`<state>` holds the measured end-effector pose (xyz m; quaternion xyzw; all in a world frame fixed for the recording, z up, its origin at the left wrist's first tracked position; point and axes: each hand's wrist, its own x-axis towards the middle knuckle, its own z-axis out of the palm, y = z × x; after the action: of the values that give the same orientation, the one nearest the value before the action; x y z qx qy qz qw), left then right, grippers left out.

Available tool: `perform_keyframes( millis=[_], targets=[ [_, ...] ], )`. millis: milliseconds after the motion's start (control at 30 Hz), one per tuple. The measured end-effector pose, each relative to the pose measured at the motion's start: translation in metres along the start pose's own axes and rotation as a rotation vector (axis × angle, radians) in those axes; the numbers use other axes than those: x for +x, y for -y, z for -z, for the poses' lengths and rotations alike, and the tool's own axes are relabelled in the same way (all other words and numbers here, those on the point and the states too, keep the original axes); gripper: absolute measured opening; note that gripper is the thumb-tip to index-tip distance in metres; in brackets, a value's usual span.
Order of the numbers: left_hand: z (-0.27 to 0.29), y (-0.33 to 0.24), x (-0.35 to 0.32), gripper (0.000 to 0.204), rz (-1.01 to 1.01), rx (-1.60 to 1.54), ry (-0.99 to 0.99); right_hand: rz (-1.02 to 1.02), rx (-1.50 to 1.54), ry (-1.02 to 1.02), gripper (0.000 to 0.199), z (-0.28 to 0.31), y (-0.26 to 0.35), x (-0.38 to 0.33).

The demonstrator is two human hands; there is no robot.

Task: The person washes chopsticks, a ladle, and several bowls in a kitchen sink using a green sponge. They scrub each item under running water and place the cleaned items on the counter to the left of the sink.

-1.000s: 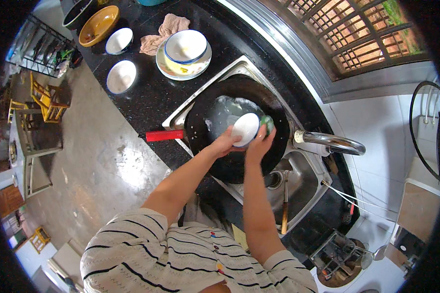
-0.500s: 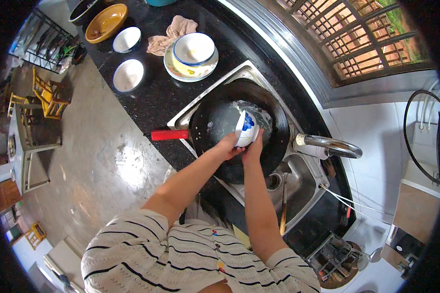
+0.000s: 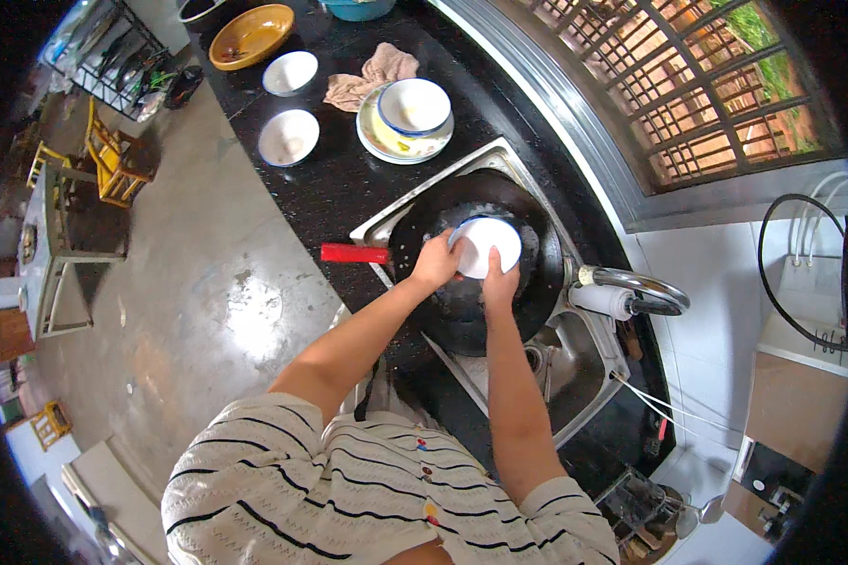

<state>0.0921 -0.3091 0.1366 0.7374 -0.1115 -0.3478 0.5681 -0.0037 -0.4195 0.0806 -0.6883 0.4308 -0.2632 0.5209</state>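
Both hands hold a white bowl (image 3: pixel 490 243) with a blue rim above a black wok (image 3: pixel 530 315). The bowl is tilted, its white inside facing up toward me. My left hand (image 3: pixel 434 262) grips the bowl's left edge, its fingers partly hidden behind it. On the near right edge, my right hand (image 3: pixel 501 282) holds it with the thumb over the rim. The wok rests over the steel sink (image 3: pixel 584 350), its red handle (image 3: pixel 354 253) pointing left. Water lies in the wok, partly covered by the bowl and hands.
Beyond the wok, another bowl (image 3: pixel 415 105) sits on stacked plates (image 3: pixel 405 151) beside a crumpled cloth (image 3: pixel 372 77). Two white bowls (image 3: pixel 289 137) and a brown dish (image 3: pixel 252 38) stand farther left on the black counter. A chrome faucet (image 3: pixel 645 282) is right of the wok.
The bowl has turned from its side, with the blue-flowered outside showing, to its inside facing up. My hands have shifted around it. The whole view has also shifted slightly.
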Motion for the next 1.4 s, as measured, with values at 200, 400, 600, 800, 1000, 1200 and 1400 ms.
perform_keyframes(
  millis=[200,400,600,800,1000,1200,1400],
  targets=[
    [0.027,0.001,0.003,0.019,-0.318,0.406,-0.204,-0.038,-0.589,0.13,0.063,-0.014,0.049,0.001],
    [0.081,-0.001,0.011,0.022,-0.323,0.488,-0.39,0.35,-1.035,0.246,0.058,-0.017,0.041,0.025],
    [0.149,0.073,0.042,0.03,0.005,0.171,-0.549,0.234,-1.213,0.362,0.037,-0.024,0.022,0.043],
    [0.168,0.036,0.044,0.035,0.392,-0.476,-0.329,0.361,-0.969,0.257,0.032,-0.052,0.046,0.09],
    [0.184,0.051,0.046,0.036,0.308,-0.496,-0.396,0.139,-0.225,0.327,0.042,-0.151,0.154,0.127],
    [0.19,0.016,0.025,0.037,0.456,-0.288,-0.363,0.425,-0.631,0.096,0.031,-0.178,0.173,0.13],
    [0.19,0.004,0.005,0.029,-0.032,0.355,-0.477,0.486,-0.653,0.145,0.031,-0.179,0.179,0.144]
  ],
)
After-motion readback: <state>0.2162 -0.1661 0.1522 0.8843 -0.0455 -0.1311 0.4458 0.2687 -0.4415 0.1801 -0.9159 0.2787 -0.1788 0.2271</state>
